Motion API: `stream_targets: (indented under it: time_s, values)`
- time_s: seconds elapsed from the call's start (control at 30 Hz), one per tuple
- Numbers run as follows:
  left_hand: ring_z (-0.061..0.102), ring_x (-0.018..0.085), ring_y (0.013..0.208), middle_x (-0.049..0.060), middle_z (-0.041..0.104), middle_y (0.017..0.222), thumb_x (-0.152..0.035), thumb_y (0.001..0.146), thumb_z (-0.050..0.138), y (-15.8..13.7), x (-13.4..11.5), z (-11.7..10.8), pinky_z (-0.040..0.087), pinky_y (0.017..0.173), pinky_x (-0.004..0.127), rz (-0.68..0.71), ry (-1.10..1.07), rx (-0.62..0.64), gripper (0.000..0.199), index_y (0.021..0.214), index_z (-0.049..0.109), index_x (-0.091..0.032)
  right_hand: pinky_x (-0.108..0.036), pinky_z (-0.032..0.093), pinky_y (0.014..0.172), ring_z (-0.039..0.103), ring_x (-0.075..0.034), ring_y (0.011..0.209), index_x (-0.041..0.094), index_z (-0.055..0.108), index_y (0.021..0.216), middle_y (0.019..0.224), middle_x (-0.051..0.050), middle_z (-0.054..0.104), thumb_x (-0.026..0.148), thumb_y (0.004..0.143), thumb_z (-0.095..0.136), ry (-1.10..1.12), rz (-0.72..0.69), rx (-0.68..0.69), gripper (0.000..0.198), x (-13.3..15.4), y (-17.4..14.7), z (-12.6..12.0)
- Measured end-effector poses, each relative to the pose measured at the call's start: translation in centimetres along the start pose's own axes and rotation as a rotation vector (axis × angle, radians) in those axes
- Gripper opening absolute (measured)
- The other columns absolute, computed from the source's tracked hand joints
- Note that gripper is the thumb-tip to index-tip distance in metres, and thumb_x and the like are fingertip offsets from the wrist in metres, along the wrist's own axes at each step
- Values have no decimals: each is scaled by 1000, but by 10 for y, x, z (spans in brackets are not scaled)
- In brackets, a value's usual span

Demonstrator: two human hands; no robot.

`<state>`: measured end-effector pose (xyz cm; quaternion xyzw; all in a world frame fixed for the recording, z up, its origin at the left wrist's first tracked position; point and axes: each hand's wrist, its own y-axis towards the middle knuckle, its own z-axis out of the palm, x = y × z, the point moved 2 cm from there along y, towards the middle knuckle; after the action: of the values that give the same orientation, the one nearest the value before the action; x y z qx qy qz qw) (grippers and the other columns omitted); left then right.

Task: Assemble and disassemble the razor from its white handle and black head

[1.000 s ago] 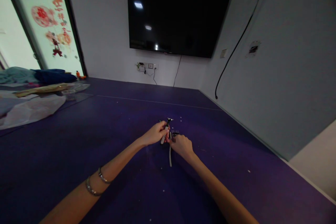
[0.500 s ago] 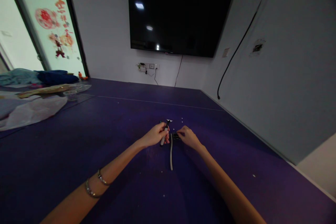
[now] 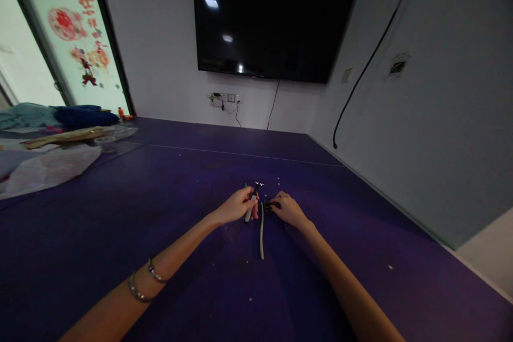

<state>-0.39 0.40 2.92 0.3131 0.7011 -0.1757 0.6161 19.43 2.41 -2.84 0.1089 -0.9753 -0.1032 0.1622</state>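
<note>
My left hand (image 3: 237, 206) is closed around a razor-like tool (image 3: 251, 207) with a pale grey and black handle. Its shiny, T-shaped head points away from me. To the right, my right hand (image 3: 289, 209) has its fingers pinched on a small black piece (image 3: 268, 206), whose exact kind is too small to make out. Between the hands, a short pale grey cord-like strip (image 3: 262, 235) runs from the black piece toward me. I cannot tell whether the two are joined. A bit of green shows beyond my left fingertips.
Small white scraps dot the purple surface (image 3: 180, 256). Clear plastic sheeting (image 3: 60, 171) and folded blue cloth (image 3: 86, 116) lie at the far left. A large television (image 3: 276, 21) hangs on the wall, and a black cable (image 3: 363, 72) dangles at the right.
The view has shifted slightly. Both hands stay nearly in place, the left with the tool, while the right fingers have moved very slightly over the black piece.
</note>
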Motion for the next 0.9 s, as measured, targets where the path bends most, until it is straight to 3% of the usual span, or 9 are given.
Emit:
stream_targets:
  time_s: [0.37, 0.6, 0.73, 0.9]
  values:
    - [59, 10, 50, -3, 55, 57, -17, 84, 41, 1, 1, 0, 44, 45, 19, 16, -10, 4, 1, 84, 41, -15, -27, 41, 79, 56, -17, 87, 19, 67, 84, 91, -7, 59, 18, 77, 53, 69, -63, -66, 16, -5, 4, 6]
    - [60, 12, 52, -2, 55, 60, -20, 84, 43, 1, 2, 1, 44, 46, 21, 27, -11, 9, 5, 82, 41, -15, -25, 43, 68, 58, -15, 71, 18, 65, 82, 78, -5, 64, 17, 77, 49, 192, -101, -129, 17, -3, 2, -7]
    - [60, 12, 52, -2, 55, 60, -19, 84, 42, 2, 5, 1, 45, 47, 22, 18, -33, 11, 4, 82, 41, -16, -25, 46, 65, 61, -16, 67, 15, 67, 80, 74, -5, 67, 16, 74, 48, 363, -37, -176, 19, -5, 6, -17]
    - [60, 12, 53, -2, 56, 60, -22, 84, 44, 2, 6, 1, 45, 48, 22, 23, -45, 0, 7, 83, 41, -15, -23, 49, 54, 63, -15, 61, 13, 68, 87, 71, -6, 69, 11, 72, 47, 531, 93, -116, 26, -7, 7, -20]
